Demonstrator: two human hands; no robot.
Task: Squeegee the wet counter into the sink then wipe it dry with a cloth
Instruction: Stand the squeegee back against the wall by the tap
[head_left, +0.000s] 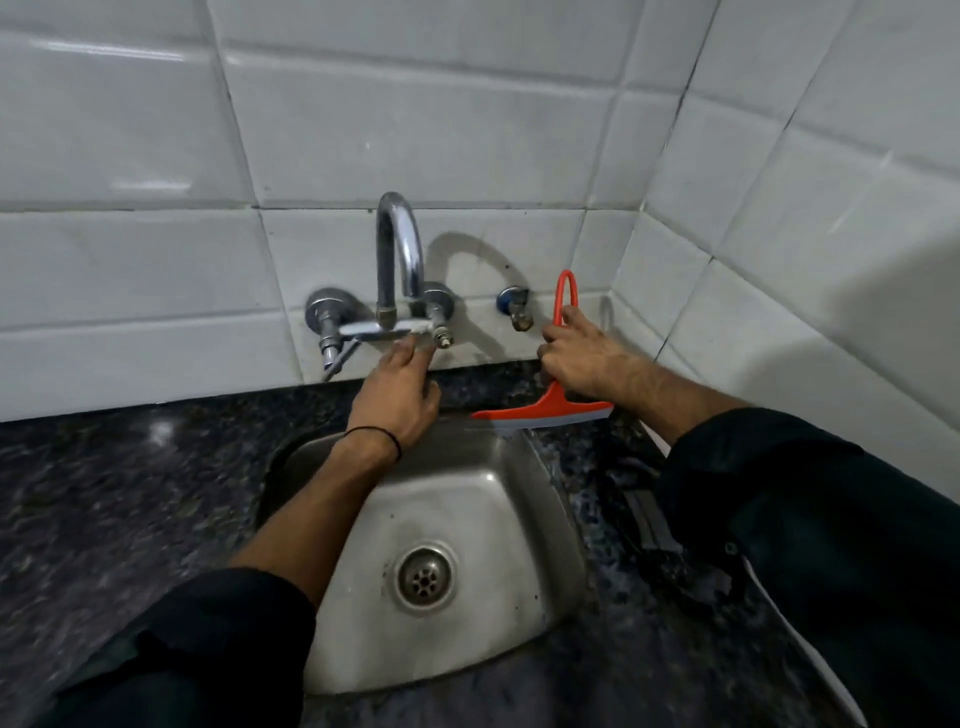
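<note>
An orange squeegee (551, 405) with a loop handle stands on the dark speckled counter (130, 493) behind the steel sink (498, 499), its grey blade at the sink's far right rim. My right hand (582, 361) is closed around its handle. My left hand (397, 397) reaches over the sink's far edge, fingers apart, fingertips touching the underside of the chrome tap body (384, 330). No cloth shows clearly.
The curved tap spout (397, 249) rises from the white tiled wall (156, 260), with a small angle valve (514, 306) to its right. A tiled side wall closes the right corner. A dark strap-like object (649, 519) lies on the counter right of the sink.
</note>
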